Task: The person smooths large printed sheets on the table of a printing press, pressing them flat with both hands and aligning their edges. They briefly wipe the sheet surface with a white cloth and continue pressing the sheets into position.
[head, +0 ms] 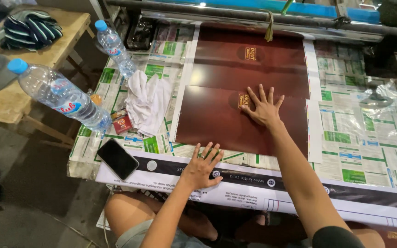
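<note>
A glossy dark maroon sheet (212, 117) lies flat on the newspaper-covered table (354, 151), overlapping a second maroon sheet (249, 57) farther back. My right hand (263, 108) presses flat on the near sheet beside its small gold emblem, fingers spread. My left hand (202, 166) rests palm-down, fingers apart, at the table's front edge, partly on a white paper strip with a black band (299, 188). Neither hand holds anything.
A black phone (117, 158) lies at the front left corner. A white cloth (147, 102), a small red box (122, 124) and two plastic water bottles (60, 94) (115, 48) sit at the left. A wooden side table (47, 50) stands left; a metal roller bar (263, 16) runs along the back.
</note>
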